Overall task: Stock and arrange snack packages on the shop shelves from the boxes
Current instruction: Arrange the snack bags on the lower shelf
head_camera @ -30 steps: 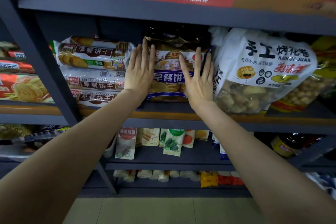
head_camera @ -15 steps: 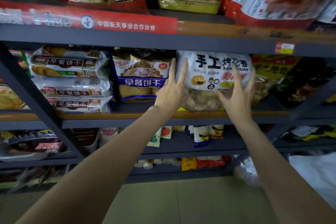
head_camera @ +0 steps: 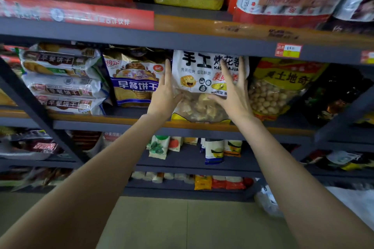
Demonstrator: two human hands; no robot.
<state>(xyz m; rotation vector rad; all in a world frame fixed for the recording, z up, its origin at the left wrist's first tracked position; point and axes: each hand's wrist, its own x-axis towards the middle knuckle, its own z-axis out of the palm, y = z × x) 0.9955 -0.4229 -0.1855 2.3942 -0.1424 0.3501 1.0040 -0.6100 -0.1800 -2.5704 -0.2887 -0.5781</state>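
A white snack bag with black characters and a clear lower half (head_camera: 199, 79) stands upright on the middle shelf (head_camera: 113, 121). My left hand (head_camera: 165, 95) lies flat along the bag's left edge with straight fingers pointing up. My right hand (head_camera: 232, 93) presses flat on the bag's front right, fingers spread. Left of the bag stands a blue-banded biscuit bag (head_camera: 135, 81), and further left is a stack of three long biscuit packs (head_camera: 62, 81).
A yellow bag of round snacks (head_camera: 277, 89) stands right of the white bag. The upper shelf (head_camera: 182, 40) carries large red and yellow bags and a price tag (head_camera: 288, 50). Lower shelves hold small sachets (head_camera: 162, 146). A plastic bag (head_camera: 267, 202) lies on the tiled floor at right.
Both hands left the blue-banded biscuit bag and moved right onto the white snack bag. The view rose and shifted right, and the hands now bracket the white bag more closely.
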